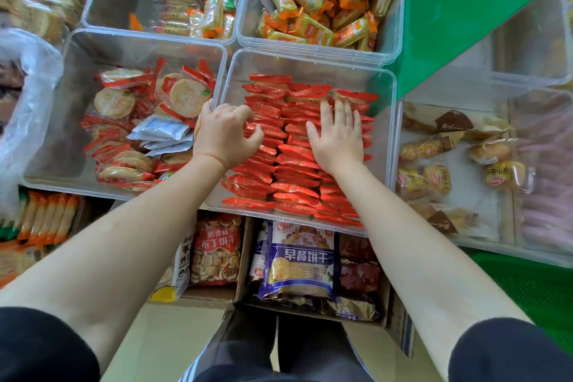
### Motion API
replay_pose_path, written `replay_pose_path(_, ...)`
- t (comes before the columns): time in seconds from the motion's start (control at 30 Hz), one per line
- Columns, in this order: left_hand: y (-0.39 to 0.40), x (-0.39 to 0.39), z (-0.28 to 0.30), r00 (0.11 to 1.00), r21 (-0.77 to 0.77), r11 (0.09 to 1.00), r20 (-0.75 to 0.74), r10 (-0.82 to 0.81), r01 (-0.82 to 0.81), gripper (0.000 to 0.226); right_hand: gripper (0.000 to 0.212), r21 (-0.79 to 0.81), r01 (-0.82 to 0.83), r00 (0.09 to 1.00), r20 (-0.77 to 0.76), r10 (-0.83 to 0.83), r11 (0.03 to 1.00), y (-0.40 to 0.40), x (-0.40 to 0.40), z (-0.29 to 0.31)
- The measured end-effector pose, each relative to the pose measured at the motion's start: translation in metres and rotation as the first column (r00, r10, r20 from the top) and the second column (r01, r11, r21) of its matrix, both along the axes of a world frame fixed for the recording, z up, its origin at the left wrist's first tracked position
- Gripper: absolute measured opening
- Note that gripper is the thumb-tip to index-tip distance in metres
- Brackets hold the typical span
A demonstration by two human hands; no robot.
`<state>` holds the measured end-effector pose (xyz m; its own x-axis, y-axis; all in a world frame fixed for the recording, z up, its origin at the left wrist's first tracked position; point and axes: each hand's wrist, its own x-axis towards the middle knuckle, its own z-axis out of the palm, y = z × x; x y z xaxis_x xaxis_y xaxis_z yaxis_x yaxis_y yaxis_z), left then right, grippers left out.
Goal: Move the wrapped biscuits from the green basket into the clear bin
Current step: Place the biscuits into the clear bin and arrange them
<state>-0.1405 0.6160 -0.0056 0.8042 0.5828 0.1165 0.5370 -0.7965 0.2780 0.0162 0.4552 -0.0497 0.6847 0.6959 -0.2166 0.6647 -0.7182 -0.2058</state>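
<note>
Both bare forearms reach into clear bin [391, 121], right hand [338, 136] flat, fingers straight, pressing red wrapped biscuits [294, 164], left hand [224, 133] loosely curled, fingertips touching left row, gripping nothing

I am in a snack shop: clear bins [310, 59] of loose wrapped biscuits [319, 6] sit side by side before me, with bagged biscuit packs [299, 260] in open cardboard cartons [366, 329] below them
</note>
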Motion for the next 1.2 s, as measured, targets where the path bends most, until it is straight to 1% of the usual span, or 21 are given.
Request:
replay_pose_path(0.03, 0.000, 0.000, 0.000, 1.000, -0.007, 1.000, -0.011, -0.005, 0.005, 0.029, 0.063, -0.010, 0.008, 1.000, -0.008, -0.008, 1.000, 0.002, 0.002, 0.003)
replay_pose_path(0.1, 0.001, 0.000, -0.002, 1.000, -0.006, 1.000, -0.016, -0.010, 0.010, 0.029, 0.059, -0.001, 0.094, 0.994, -0.060, -0.094, 0.996, 0.011, -0.001, 0.012)
replay_pose_path(0.17, 0.001, 0.000, -0.002, 1.000, -0.001, 1.000, -0.025, -0.012, 0.012, 0.029, 0.060, 0.080, 0.180, 0.979, -0.106, -0.172, 0.980, 0.022, -0.018, 0.026)
replay_pose_path(0.2, 0.002, 0.000, -0.002, 0.999, -0.002, 1.000, -0.033, -0.010, 0.010, 0.030, 0.061, 0.141, 0.155, 0.985, -0.101, -0.142, 0.978, 0.027, -0.031, 0.031)
replay_pose_path(0.27, 0.002, 0.000, -0.002, 0.999, -0.007, 1.000, -0.038, -0.009, 0.009, 0.032, 0.062, 0.201, -0.049, 0.995, -0.080, 0.067, 0.978, 0.029, -0.059, 0.031)
replay_pose_path(0.33, 0.001, 0.001, -0.002, 1.000, -0.012, 1.000, -0.013, -0.012, 0.012, 0.031, 0.067, 0.138, -0.278, 0.954, -0.071, 0.290, 0.951, 0.024, -0.077, 0.018)
replay_pose_path(0.37, 0.000, 0.001, -0.002, 1.000, -0.015, 1.000, -0.001, -0.012, 0.012, 0.030, 0.069, 0.096, -0.335, 0.938, -0.058, 0.341, 0.937, 0.022, -0.077, 0.012)
replay_pose_path(0.5, 0.001, 0.000, 0.000, 1.000, -0.042, 0.999, -0.011, -0.017, 0.017, 0.026, 0.068, -0.044, -0.307, 0.952, -0.031, 0.306, 0.951, 0.035, -0.065, 0.014)
replay_pose_path(0.57, 0.002, -0.001, 0.004, 0.999, -0.075, 0.997, 0.002, -0.032, 0.032, 0.023, 0.066, -0.048, -0.255, 0.966, -0.056, 0.252, 0.966, 0.041, -0.072, 0.027)
replay_pose_path(0.63, 0.003, -0.003, 0.009, 0.998, -0.141, 0.989, 0.052, -0.043, 0.050, 0.024, 0.056, 0.035, -0.237, 0.972, 0.010, 0.237, 0.971, 0.036, -0.084, 0.042)
replay_pose_path(0.7, 0.006, -0.005, 0.014, 0.991, -0.265, 0.963, 0.132, -0.021, 0.056, 0.037, 0.032, 0.185, -0.237, 0.967, 0.143, 0.213, 0.954, 0.024, -0.094, 0.056)
replay_pose_path(0.73, 0.009, -0.006, 0.016, 0.983, -0.312, 0.948, 0.186, -0.007, 0.066, 0.045, 0.021, 0.208, -0.213, 0.976, 0.092, 0.198, 0.955, 0.018, -0.097, 0.065)
replay_pose_path(0.77, 0.012, -0.007, 0.016, 0.973, -0.316, 0.946, 0.229, -0.002, 0.077, 0.050, 0.014, 0.173, -0.179, 0.981, -0.038, 0.189, 0.968, 0.014, -0.100, 0.074)
replay_pose_path(0.83, 0.019, -0.010, 0.015, 0.976, -0.251, 0.966, 0.218, 0.004, 0.052, 0.057, 0.012, -0.053, -0.204, 0.920, -0.352, 0.173, 0.978, 0.014, -0.109, 0.084)
replay_pose_path(0.87, 0.023, -0.013, 0.013, 0.988, -0.236, 0.972, 0.154, 0.027, 0.010, 0.060, 0.013, -0.151, -0.262, 0.890, -0.418, 0.179, 0.953, 0.018, -0.113, 0.085)
replay_pose_path(0.9, 0.025, -0.015, 0.008, 0.995, -0.245, 0.969, 0.077, 0.057, -0.037, 0.063, 0.014, -0.213, -0.311, 0.884, -0.424, 0.199, 0.926, 0.022, -0.118, 0.084)
replay_pose_path(0.93, 0.026, -0.017, 0.003, 0.996, -0.271, 0.960, 0.024, 0.080, -0.071, 0.065, 0.015, -0.245, -0.339, 0.894, -0.385, 0.229, 0.908, 0.028, -0.122, 0.082)
replay_pose_path(0.97, 0.026, -0.018, -0.002, 0.995, -0.299, 0.950, 0.010, 0.097, -0.090, 0.064, 0.016, -0.259, -0.356, 0.904, -0.338, 0.261, 0.898, 0.035, -0.126, 0.080)
replay_pose_path(1.03, 0.024, -0.017, -0.005, 0.992, -0.318, 0.943, 0.041, 0.121, -0.102, 0.061, 0.017, -0.275, -0.384, 0.906, -0.297, 0.302, 0.881, 0.048, -0.134, 0.077)
replay_pose_path(1.1, 0.022, -0.015, -0.002, 0.988, -0.287, 0.950, 0.048, 0.144, -0.125, 0.057, 0.021, -0.268, -0.387, 0.899, -0.325, 0.295, 0.882, 0.053, -0.138, 0.079)
replay_pose_path(1.2, 0.020, -0.016, 0.002, 0.988, -0.210, 0.968, 0.032, 0.150, -0.140, 0.054, 0.018, -0.205, -0.318, 0.912, -0.333, 0.240, 0.926, 0.051, -0.137, 0.080)
